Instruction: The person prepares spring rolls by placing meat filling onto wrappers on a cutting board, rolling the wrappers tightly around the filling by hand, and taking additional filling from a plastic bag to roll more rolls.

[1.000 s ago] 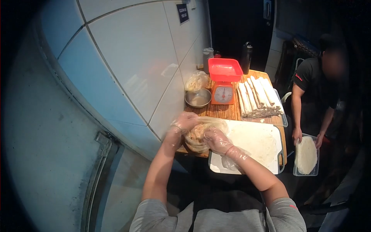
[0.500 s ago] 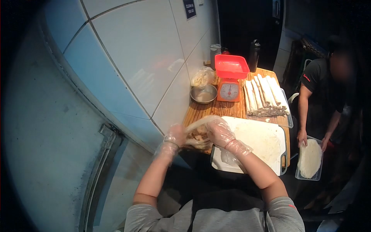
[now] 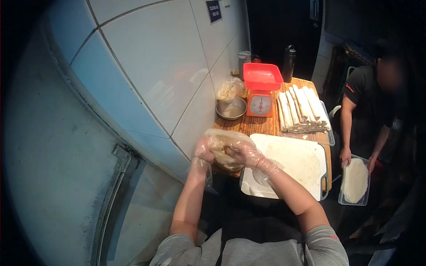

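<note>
A clear plastic bag (image 3: pixel 228 163) with a light brown, lumpy filling lies at the table's near left corner. My left hand (image 3: pixel 204 150), in a clear plastic glove, grips the bag's left side. My gloved right hand (image 3: pixel 246 153) is at the bag's right side, its fingers curled at the opening over the filling; what they hold, if anything, is hidden. Right beside the bag is a white cutting board (image 3: pixel 290 166) with a dark edge and faint smears on it.
Behind the bag stand a metal bowl (image 3: pixel 231 109), another filled bag (image 3: pixel 230 90) and an orange scale (image 3: pixel 260 104) with a red tray. Rolled white pieces (image 3: pixel 301 108) are stacked at the right. A co-worker (image 3: pixel 366 93) holds a plastic container (image 3: pixel 355 181) of flat white dough.
The bag's edge, earlier lifted between my hands, now spreads over the filling's far side. My left hand has moved slightly right and up, my right hand slightly down and left.
</note>
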The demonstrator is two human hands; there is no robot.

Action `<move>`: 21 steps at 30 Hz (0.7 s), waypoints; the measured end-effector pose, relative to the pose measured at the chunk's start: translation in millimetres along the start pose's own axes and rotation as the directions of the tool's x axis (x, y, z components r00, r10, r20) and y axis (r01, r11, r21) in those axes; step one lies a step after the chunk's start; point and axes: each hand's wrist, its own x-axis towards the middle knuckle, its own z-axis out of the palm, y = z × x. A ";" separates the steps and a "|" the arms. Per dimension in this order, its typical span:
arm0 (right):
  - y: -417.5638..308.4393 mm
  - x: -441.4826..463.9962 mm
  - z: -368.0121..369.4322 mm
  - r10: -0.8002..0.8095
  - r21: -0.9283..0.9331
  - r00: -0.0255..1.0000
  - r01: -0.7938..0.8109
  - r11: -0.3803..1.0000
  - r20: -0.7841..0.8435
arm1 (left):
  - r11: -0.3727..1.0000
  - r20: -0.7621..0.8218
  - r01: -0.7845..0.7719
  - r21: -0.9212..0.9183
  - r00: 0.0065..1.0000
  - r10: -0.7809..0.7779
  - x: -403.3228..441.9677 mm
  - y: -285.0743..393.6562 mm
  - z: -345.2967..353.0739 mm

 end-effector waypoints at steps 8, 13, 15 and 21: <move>-7.1 2.9 -22.7 0.187 0.553 0.966 -0.057 0.831 -0.181 | 0.928 0.187 0.051 0.369 0.974 -0.128 46.9 42.2 16.8; -2.8 9.6 -1.5 -0.125 -0.107 0.983 0.140 0.984 0.137 | 0.889 0.044 0.167 0.427 0.978 -0.204 41.5 62.9 3.4; 8.0 11.9 6.1 -0.165 -0.060 0.976 0.175 0.983 0.145 | 0.746 0.002 0.163 0.645 0.977 -0.215 26.3 80.2 -4.1; -22.8 -2.4 -4.0 -0.348 0.025 0.929 0.347 0.937 0.123 | 0.328 -0.030 0.141 0.934 0.947 -0.320 -29.8 105.3 -5.6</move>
